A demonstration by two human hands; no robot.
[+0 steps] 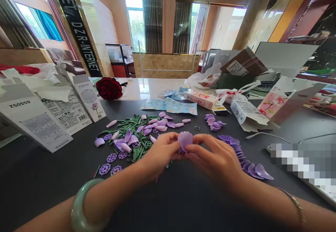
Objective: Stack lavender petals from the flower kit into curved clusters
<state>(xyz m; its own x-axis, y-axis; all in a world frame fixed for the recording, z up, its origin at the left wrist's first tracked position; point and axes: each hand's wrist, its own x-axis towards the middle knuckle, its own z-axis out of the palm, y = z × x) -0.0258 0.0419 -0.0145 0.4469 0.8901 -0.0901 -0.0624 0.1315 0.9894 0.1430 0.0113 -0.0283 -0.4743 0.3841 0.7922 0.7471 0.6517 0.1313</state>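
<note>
Petal [185, 140] of pale purple plastic sits at the middle of the frame, pinched between the left hand [160, 153] and the right hand [212, 158]. Fingertips of both hands press together around its lower edge, while the other fingers curl inward. Its upper rim stands free above them.

Just past the left hand lies a loose pile of green plastic stems and purple petals [133, 137], its near edge almost touching that hand. Purple lattice discs [105, 169] are scattered at its lower left edge. To the right, a curved row of stacked petals [244, 158] runs just beside the right hand and partly behind it, ending near a blurred patch [301, 165] at the right edge. A small petal cluster [213, 122] lies above the hands, with a narrow strip of dark table [52, 193] between them.

That same table fills the lower frame beneath the forearms, with a jade bangle [86, 204] on the left wrist and a thin bracelet [295, 204] on the right. Printed boxes [34, 116] crowd the left edge. Blue packets [181, 106], a pink box [201, 99] and a dark red rose [109, 88] line the far side.
</note>
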